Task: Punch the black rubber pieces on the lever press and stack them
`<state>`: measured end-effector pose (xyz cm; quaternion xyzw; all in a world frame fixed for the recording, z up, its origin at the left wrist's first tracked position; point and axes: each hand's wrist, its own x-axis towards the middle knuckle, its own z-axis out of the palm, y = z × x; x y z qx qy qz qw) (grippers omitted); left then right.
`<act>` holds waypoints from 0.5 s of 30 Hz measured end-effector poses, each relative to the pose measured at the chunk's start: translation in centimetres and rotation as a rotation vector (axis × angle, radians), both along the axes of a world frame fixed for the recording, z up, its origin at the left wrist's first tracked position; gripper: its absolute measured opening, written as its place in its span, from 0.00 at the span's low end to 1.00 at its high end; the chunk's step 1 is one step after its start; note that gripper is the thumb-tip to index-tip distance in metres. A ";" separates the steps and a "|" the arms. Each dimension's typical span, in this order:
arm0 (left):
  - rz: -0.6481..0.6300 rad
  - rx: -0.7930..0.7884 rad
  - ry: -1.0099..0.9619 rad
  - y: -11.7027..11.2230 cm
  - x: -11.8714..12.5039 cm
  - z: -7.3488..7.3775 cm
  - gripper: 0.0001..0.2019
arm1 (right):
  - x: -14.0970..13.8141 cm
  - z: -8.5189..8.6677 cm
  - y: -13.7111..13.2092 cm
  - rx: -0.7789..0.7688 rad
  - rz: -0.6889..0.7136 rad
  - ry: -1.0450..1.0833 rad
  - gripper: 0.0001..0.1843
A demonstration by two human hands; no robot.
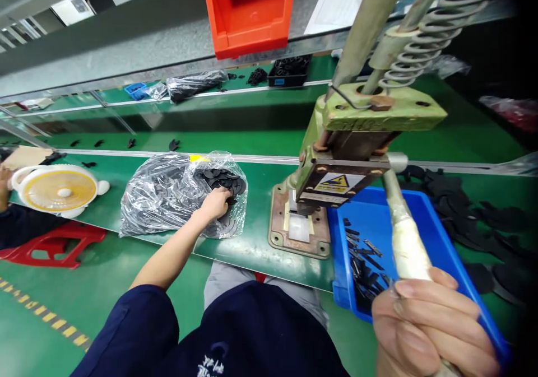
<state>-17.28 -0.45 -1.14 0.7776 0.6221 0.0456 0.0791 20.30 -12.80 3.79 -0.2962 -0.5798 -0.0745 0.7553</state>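
Observation:
My left hand [217,202] reaches into the mouth of a clear plastic bag [163,198] full of flat, dark parts [222,180]. Its fingers are curled together among the parts, and their tips do not show clearly. My right hand [432,321] is wrapped around the tape-covered lever [406,242] of a green hand press [374,108]. The lever slants down toward me. Under the press head, a pale block [299,227] sits on the metal base plate [279,237].
A blue bin [340,276] right of the press holds small black strips [365,265]. Dark flat pieces [458,198] lie beyond it. An orange-red bin [252,46] hangs above. To the left are a yellow-and-white fan [63,191], a red stool [59,245] and another person's arm [25,228].

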 end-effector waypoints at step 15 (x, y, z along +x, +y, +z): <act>0.154 0.256 -0.374 0.0 0.6 0.9 0.08 | 1.1 -0.5 -1.0 -0.091 0.041 -0.038 0.10</act>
